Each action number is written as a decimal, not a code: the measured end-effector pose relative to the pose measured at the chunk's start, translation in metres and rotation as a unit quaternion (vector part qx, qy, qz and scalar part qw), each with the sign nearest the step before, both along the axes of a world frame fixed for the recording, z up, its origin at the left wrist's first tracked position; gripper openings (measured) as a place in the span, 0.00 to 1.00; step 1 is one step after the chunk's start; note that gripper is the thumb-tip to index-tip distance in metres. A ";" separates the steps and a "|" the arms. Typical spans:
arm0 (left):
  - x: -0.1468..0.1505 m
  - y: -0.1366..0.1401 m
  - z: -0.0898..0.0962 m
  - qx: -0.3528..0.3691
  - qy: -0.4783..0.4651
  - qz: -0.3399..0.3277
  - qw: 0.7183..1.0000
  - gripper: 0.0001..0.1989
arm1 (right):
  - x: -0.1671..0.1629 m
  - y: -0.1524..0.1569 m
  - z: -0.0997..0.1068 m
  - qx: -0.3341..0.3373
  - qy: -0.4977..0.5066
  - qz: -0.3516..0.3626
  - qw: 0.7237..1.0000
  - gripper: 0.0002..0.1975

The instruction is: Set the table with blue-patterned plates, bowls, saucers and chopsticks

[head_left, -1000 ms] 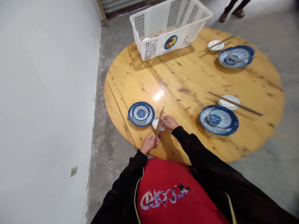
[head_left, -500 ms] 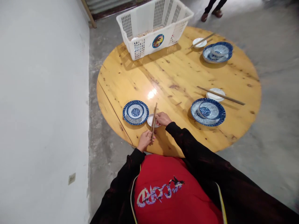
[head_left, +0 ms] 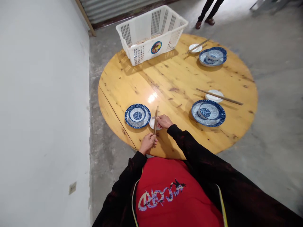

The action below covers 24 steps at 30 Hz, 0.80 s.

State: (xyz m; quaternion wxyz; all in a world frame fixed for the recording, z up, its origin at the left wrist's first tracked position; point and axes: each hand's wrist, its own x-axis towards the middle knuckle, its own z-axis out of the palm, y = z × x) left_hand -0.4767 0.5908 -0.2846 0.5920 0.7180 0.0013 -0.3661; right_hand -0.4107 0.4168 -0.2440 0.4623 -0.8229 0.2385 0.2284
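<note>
A pair of wooden chopsticks [head_left: 155, 121] lies across a small white dish [head_left: 152, 123] near the table's front edge. My right hand [head_left: 163, 121] pinches the chopsticks from the right, over the dish, and partly covers it. At their near end, my left hand [head_left: 149, 142] has its fingers closed round the chopsticks' tips. Just left of the dish stands a blue-and-white plate [head_left: 127, 121] with a matching bowl [head_left: 137, 114] on it.
The round wooden table [head_left: 170, 91] also bears a white plastic basket [head_left: 146, 53] at the back. Two more settings stand on the right, with a near plate [head_left: 220, 121], a far plate [head_left: 204, 63] and chopsticks [head_left: 229, 100] on a dish. A person's legs [head_left: 208, 12] show beyond.
My view has shifted slightly, so the table and basket sit a little lower and further left. My left hand has slipped slightly down the chopsticks' near end; the right hand keeps its pinch.
</note>
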 end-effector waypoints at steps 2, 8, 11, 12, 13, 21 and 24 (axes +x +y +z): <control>0.003 0.001 0.001 -0.001 -0.017 -0.011 1.000 0.14 | -0.006 0.000 0.003 -0.003 -0.009 -0.011 1.000 0.20; 0.012 0.006 0.020 0.091 -0.127 -0.067 0.985 0.16 | -0.060 -0.019 0.029 -0.032 -0.057 -0.098 0.993 0.17; 0.016 0.018 0.027 0.204 -0.278 -0.114 0.932 0.14 | -0.104 -0.024 0.031 -0.031 -0.075 -0.147 0.986 0.15; 0.018 0.023 0.028 0.232 -0.323 -0.110 0.911 0.13 | -0.120 -0.023 0.026 -0.011 -0.075 -0.167 0.983 0.14; 0.019 0.029 0.030 0.248 -0.374 -0.094 0.889 0.13 | -0.136 -0.021 0.019 0.005 -0.072 -0.190 0.979 0.14; 0.020 0.019 0.110 0.259 -0.614 0.107 0.738 0.15 | -0.221 -0.022 -0.023 0.064 -0.060 -0.135 0.987 0.06; -0.004 -0.045 0.145 0.190 -0.653 0.112 0.725 0.14 | -0.251 -0.066 -0.017 0.013 -0.125 -0.095 0.987 0.07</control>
